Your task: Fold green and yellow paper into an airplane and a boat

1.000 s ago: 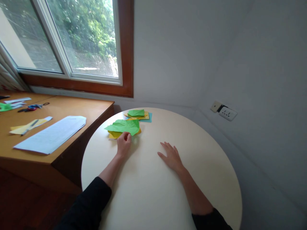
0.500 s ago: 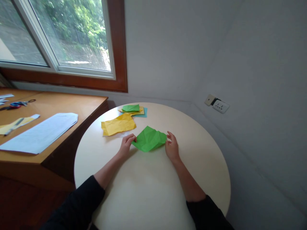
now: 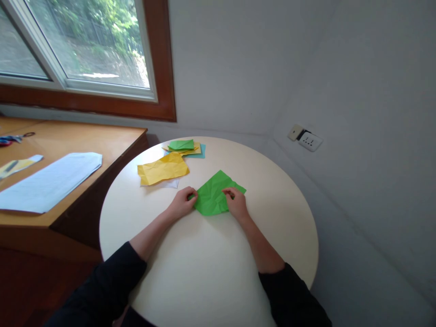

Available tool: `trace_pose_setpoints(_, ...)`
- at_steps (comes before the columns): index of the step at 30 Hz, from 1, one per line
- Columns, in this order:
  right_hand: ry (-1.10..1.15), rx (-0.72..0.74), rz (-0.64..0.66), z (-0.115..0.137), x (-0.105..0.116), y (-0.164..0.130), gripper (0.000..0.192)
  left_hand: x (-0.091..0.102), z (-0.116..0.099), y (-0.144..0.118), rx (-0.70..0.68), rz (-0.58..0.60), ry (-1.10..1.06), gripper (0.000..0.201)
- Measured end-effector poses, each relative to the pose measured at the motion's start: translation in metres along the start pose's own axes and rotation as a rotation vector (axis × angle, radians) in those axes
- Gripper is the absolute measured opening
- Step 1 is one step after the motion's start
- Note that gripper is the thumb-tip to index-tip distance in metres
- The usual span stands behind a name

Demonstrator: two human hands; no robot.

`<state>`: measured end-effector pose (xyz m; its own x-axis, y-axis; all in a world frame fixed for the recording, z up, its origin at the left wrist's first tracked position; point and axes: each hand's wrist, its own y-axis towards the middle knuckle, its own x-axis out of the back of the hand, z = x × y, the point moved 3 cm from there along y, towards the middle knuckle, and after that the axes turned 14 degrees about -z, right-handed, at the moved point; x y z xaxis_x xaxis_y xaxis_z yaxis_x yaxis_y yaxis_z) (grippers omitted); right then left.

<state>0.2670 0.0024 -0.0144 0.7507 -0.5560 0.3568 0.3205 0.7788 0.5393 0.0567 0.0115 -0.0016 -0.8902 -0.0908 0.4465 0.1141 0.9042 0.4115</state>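
A crumpled green paper sheet [image 3: 214, 193] lies flat near the middle of the round cream table [image 3: 211, 254]. My left hand [image 3: 183, 203] pinches its left corner. My right hand [image 3: 235, 203] rests on the sheet's right half, fingers pressing down on it. Beyond my left hand a creased yellow sheet [image 3: 162, 168] lies over a white sheet. At the table's far edge sits a small stack of folded green, yellow and blue papers [image 3: 185, 146].
A wooden desk [image 3: 78, 150] adjoins the table on the left, carrying a long white envelope [image 3: 51, 180], a yellow strip [image 3: 17, 165] and scissors [image 3: 12, 138]. A window is above the desk. Grey walls close in behind and right, with a wall socket [image 3: 305, 138].
I pulled the green sheet off the yellow one and drew it to the table's middle. My right hand left the bare table and came onto the sheet. The view shifted left and down.
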Motion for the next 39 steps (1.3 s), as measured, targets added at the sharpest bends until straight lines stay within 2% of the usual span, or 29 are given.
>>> trace_pose_setpoints(8,-0.052,0.062,0.191,0.004,-0.004,-0.004,0.019,-0.001,0.013,0.000,-0.031,-0.076,0.120,0.013)
trace_pose_setpoints(15,-0.254,0.194,0.410,0.019,-0.003,-0.009,0.032,-0.003,0.018,-0.001,-0.075,-0.082,0.192,0.023)
trace_pose_setpoints(19,-0.331,0.220,0.482,0.025,-0.001,-0.011,0.039,-0.005,0.021,-0.001,-0.089,-0.075,0.235,0.027)
trace_pose_setpoints(23,-0.386,0.217,0.555,0.029,0.000,-0.013,0.047,-0.005,0.019,-0.002,-0.115,-0.017,0.283,0.033)
trace_pose_setpoints(26,-0.396,0.227,0.586,0.030,0.001,-0.014,0.053,-0.005,0.014,-0.004,-0.200,0.103,0.373,0.042)
trace_pose_setpoints(29,-0.394,0.246,0.613,0.031,0.002,-0.013,0.057,-0.006,0.009,-0.005,-0.263,0.199,0.439,0.043)
trace_pose_setpoints(39,-0.200,0.208,0.774,0.030,0.010,-0.008,0.070,-0.006,0.006,-0.005,-0.218,0.185,0.463,0.040)
